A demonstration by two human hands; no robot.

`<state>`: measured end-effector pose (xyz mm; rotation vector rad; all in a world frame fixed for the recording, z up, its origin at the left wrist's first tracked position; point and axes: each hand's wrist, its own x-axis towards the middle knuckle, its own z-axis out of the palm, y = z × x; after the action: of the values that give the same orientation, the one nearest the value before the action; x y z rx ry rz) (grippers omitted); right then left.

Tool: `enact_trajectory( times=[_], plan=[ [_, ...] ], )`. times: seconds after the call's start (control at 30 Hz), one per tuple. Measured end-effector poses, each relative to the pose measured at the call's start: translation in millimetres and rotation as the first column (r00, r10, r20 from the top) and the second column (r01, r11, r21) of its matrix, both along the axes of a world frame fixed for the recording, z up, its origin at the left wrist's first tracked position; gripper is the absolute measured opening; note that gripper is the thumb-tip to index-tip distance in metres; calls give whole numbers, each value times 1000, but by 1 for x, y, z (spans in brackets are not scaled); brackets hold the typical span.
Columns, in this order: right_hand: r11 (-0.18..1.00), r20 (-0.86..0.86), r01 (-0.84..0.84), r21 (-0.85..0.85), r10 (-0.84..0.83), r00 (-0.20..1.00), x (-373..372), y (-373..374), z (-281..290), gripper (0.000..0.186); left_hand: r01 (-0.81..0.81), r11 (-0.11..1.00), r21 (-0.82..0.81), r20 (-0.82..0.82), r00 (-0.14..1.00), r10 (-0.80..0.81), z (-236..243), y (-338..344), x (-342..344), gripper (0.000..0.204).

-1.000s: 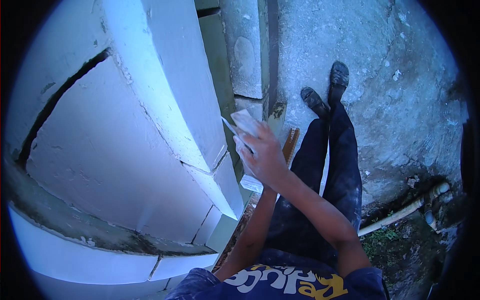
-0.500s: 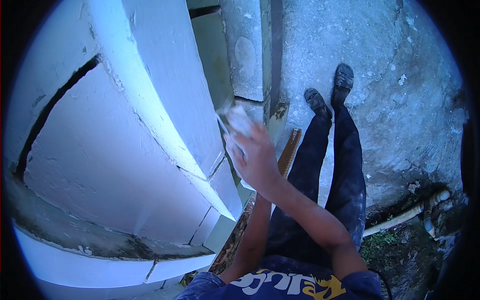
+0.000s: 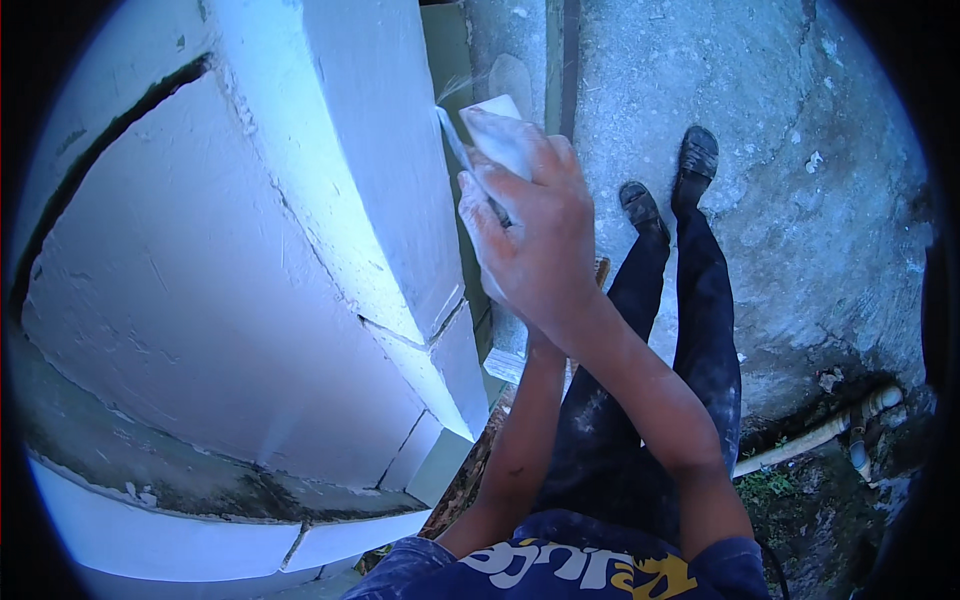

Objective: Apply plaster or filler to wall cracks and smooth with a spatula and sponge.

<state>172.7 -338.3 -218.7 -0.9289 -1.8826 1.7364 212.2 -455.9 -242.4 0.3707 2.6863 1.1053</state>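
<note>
My right hand (image 3: 545, 230), whitened with dust, is closed around a thin, pale, folded sheet (image 3: 492, 110) that looks like sandpaper. One edge of the sheet touches the long outer corner of the white plastered column (image 3: 385, 150). Fine dust streaks fly off just beyond it. My left forearm (image 3: 515, 450) rises behind my right wrist, close to the column's lower part. Its hand is mostly hidden behind my right hand, so its fingers cannot be made out.
A broad white wall panel (image 3: 200, 280) with dark cracks fills the left. My dark-trousered legs and sandals (image 3: 698, 155) stand on rough concrete floor (image 3: 820, 200). A pale pipe (image 3: 800, 440) runs beside mossy ground at lower right. A grey block post (image 3: 505, 40) stands beyond the column.
My right hand has moved farther up along the column's corner with the folded sheet, and my left forearm has gone up with it. The view has shifted slightly.
</note>
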Motion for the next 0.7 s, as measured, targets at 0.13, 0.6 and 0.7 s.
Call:
enact_trajectory(
  times=[0.13,0.6,0.7],
  plan=[
    [1000,-77,8,-7,-8,997,14,-19,-3,35,16,1000,21,-32,999,-15,2,-1,-3,36],
    [921,-123,-92,-378,49,991,54,-24,-22,65,-15,1000,25,119,993,11,40,-60,47,27],
    [723,-228,-259,-640,144,963,69,-20,-20,68,23,1000,16,247,969,-26,66,-73,52,27]
  ],
)
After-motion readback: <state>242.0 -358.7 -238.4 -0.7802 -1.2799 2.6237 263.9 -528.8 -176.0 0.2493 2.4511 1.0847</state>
